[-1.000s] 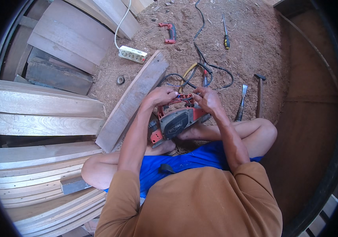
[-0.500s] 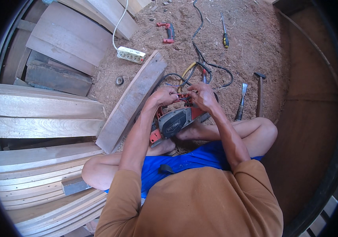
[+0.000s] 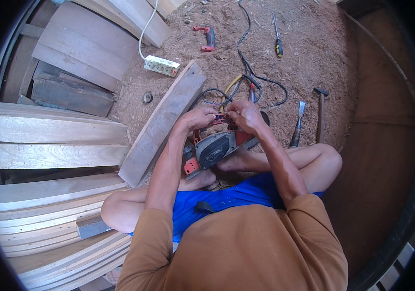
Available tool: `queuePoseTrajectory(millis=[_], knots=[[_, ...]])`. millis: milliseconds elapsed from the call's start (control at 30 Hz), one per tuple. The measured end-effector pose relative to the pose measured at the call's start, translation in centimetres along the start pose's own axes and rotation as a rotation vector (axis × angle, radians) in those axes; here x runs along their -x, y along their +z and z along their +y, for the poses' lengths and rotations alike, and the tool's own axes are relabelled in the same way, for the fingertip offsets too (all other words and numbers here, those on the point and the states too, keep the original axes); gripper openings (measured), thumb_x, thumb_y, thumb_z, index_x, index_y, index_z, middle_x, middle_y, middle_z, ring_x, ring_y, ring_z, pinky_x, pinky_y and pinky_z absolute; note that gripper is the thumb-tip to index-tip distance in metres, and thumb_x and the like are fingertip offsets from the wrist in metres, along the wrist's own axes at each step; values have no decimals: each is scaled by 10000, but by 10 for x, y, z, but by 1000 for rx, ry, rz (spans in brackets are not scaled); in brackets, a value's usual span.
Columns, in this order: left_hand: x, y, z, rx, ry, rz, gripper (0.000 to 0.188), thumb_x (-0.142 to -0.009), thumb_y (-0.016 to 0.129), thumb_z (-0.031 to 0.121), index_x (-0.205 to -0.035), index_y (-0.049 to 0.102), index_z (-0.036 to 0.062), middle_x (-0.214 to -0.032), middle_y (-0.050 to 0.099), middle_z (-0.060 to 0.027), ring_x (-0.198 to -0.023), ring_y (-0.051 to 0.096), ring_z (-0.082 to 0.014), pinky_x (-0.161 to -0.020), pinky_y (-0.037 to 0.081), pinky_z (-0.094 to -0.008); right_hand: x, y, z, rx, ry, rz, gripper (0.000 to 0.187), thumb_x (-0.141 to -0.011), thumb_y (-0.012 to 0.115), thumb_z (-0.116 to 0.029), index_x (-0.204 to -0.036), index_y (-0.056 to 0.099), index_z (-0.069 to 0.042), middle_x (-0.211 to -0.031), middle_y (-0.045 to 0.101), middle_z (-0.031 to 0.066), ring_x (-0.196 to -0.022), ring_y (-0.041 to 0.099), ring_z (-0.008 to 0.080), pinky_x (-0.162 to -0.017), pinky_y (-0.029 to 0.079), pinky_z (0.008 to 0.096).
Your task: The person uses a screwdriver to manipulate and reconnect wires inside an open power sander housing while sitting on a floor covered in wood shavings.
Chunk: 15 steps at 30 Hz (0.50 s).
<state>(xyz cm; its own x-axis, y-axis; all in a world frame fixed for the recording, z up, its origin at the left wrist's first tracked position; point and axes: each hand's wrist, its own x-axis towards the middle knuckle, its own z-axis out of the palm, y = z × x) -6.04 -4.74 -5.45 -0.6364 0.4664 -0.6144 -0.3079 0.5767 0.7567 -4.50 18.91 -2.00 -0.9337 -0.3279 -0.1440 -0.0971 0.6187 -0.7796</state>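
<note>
An electric planer (image 3: pixel 213 151), red and grey with a dark side cover, rests tilted by my crossed legs. Its top handle (image 3: pixel 221 116) is opened up, showing the red shell and dark parts or wires inside. At the left end of that handle, my left hand (image 3: pixel 198 118) is closed in a pinch. Opposite it, my right hand (image 3: pixel 246 117) pinches over the handle's right part, its fingertips almost meeting the left ones. What lies between the fingers is too small to make out. A loose red-and-black handle cover (image 3: pixel 208 39) lies farther off on the floor.
A wooden board (image 3: pixel 164 123) lies slanted left of the planer, near a white power strip (image 3: pixel 162 66) and a tape roll (image 3: pixel 147 98). Black cable (image 3: pixel 280 87), a screwdriver (image 3: pixel 278 47), a chisel (image 3: pixel 298 123) and a hammer (image 3: pixel 320 111) lie on the sawdust. Stacked planks (image 3: pixel 57 155) fill the left.
Both hands stay at the opened handle, with small finger shifts. My left fingertips have moved slightly left and up along it. The planer keeps nearly the same place.
</note>
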Motion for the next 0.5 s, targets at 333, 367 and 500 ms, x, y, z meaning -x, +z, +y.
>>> queuePoseTrajectory(millis=[333, 367, 500], knots=[[19, 4, 35, -154, -35, 43, 296, -1021, 555, 267, -1154, 725, 65, -971, 751, -115, -892, 680, -231, -815, 537, -402, -18, 11, -30, 239, 319, -158, 264, -858, 737, -307, -938, 751, -56, -957, 748, 203, -977, 713, 376, -849, 538, 482], [14, 5, 21, -152, 45, 68, 301, -1024, 554, 269, -1170, 722, 67, -1009, 755, -139, -931, 689, -250, -841, 533, -412, -20, 13, -32, 239, 312, -160, 264, -858, 737, -307, -938, 751, -56, -957, 748, 203, -977, 713, 376, -849, 538, 482], [-10, 3, -21, -186, 129, 91, 305, -1023, 555, 270, -1175, 717, 61, -1026, 752, -175, -957, 700, -275, -866, 528, -417, -28, 17, -31, 266, 292, -192, 289, -856, 757, -347, -928, 750, -67, -980, 752, 203, -1002, 715, 377, -871, 539, 484]])
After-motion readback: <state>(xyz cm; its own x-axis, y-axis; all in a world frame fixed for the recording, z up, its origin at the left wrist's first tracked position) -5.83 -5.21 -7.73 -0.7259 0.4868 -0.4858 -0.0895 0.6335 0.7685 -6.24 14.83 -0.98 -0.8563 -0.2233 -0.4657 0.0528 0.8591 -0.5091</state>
